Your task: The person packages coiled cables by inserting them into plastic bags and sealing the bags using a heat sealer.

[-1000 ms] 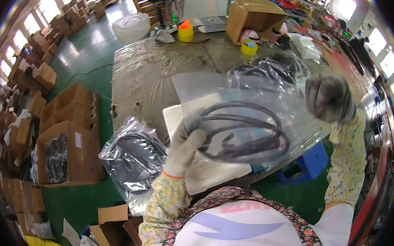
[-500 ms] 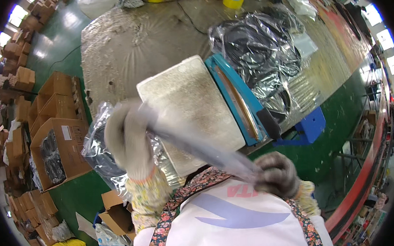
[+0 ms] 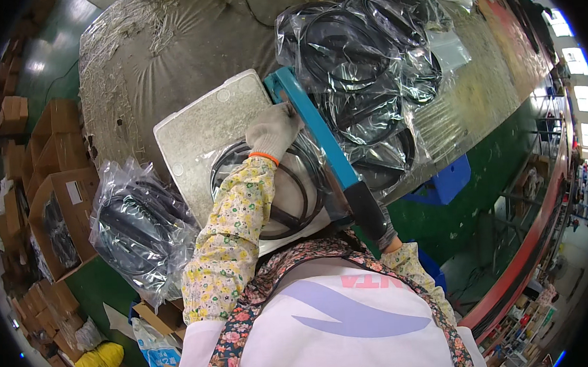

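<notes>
A clear plastic bag with a coil of black hose or cable (image 3: 297,176) inside lies on a dirty white foam board (image 3: 190,139). Its right side reaches the teal bag sealer (image 3: 319,131), a long bar tool with a black end. My gloved left hand (image 3: 274,129) is closed at the bag's upper right edge, against the sealer; its fingertips are partly hidden. At the sealer's near end, my right hand (image 3: 386,230), in a dark-palmed glove, grips the black handle (image 3: 365,206). That handle hides some of its fingers.
Bagged black coils (image 3: 360,58) are heaped right of the sealer. More bagged coils (image 3: 141,223) lie left of the board. A blue plastic stool or crate (image 3: 445,181) stands below the table's right edge. Cardboard boxes (image 3: 60,211) line the left floor.
Both hands were holding a blurred, stretched clear bag over the board. Now a bagged coil lies there, my left hand is beside the sealer and my right hand has moved onto its handle.
</notes>
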